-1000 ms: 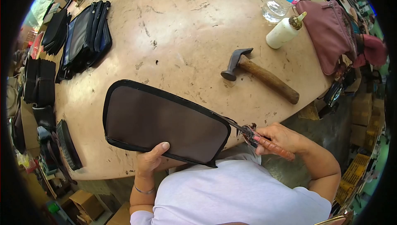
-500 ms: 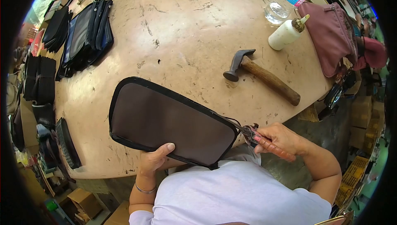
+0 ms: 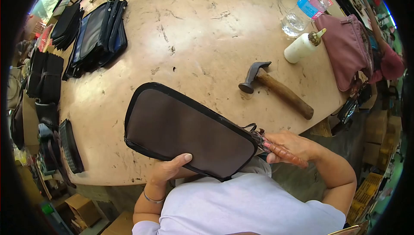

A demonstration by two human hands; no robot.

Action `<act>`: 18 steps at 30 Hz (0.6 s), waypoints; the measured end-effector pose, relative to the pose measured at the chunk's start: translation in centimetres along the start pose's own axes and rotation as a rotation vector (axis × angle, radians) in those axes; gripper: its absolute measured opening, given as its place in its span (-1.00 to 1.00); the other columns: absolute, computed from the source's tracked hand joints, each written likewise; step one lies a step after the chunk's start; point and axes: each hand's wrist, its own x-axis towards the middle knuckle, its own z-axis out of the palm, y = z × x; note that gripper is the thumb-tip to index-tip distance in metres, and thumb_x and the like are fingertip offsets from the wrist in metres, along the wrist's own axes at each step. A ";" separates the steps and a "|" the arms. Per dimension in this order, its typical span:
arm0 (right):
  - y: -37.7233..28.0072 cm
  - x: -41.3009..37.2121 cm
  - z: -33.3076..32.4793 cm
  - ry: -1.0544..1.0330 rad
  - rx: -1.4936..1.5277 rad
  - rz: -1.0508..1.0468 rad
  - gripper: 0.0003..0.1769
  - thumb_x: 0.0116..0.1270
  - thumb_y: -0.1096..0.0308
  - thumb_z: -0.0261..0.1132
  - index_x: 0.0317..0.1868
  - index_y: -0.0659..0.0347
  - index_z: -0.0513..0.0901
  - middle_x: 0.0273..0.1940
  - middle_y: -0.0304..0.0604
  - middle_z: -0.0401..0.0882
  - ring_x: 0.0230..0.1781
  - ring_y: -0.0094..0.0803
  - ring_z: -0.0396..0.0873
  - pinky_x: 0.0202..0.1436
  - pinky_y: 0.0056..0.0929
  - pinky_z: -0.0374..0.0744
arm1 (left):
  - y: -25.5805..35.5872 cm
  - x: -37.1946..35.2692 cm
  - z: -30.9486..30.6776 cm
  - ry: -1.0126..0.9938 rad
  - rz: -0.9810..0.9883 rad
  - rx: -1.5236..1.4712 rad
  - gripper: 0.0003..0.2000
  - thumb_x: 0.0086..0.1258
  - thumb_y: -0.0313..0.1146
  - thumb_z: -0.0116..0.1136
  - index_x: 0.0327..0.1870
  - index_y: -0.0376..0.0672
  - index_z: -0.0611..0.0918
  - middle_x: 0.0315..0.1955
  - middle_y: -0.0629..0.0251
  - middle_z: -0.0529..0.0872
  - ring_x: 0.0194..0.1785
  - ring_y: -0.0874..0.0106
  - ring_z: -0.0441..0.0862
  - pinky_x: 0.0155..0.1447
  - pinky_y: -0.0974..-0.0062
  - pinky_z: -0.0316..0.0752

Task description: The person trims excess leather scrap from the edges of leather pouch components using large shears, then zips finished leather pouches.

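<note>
A dark brown panel (image 3: 189,133) with rounded corners and a black bound edge is tilted above the near edge of the table. My left hand (image 3: 170,168) is closed on its lower edge, thumb on top and the other fingers hidden underneath. At the panel's right end, my right hand (image 3: 291,145) grips what look like scissors (image 3: 284,154) with an orange-brown wrapped handle. Their blades lie against the black edging, partly hidden, and a thin dark strip curls up beside them. A hammer (image 3: 282,91) with a wooden handle rests on the table beyond.
Right of the hammer stand a white glue bottle (image 3: 299,48), a water bottle (image 3: 304,12) and a pink bag (image 3: 345,49). Stacked dark pouches (image 3: 99,34) and black strips (image 3: 45,75) line the left side of the table (image 3: 172,28). Cardboard boxes (image 3: 84,209) sit below.
The panel and my left hand have shifted slightly right. My right hand stays at the panel's right end with the scissors. The view has tilted a little, so table items appear lower.
</note>
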 end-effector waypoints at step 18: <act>-0.4 1.3 -0.7 0.005 -0.009 -0.007 -0.54 0.09 0.01 0.23 -0.47 0.31 0.38 -0.56 -0.03 0.40 -0.49 -0.22 0.40 -0.41 -0.33 0.35 | -0.1 0.4 1.0 0.000 -0.015 0.058 -0.61 0.05 -0.62 0.12 -0.03 -0.39 0.43 -0.14 0.15 0.52 -0.09 0.36 0.49 0.04 0.46 0.41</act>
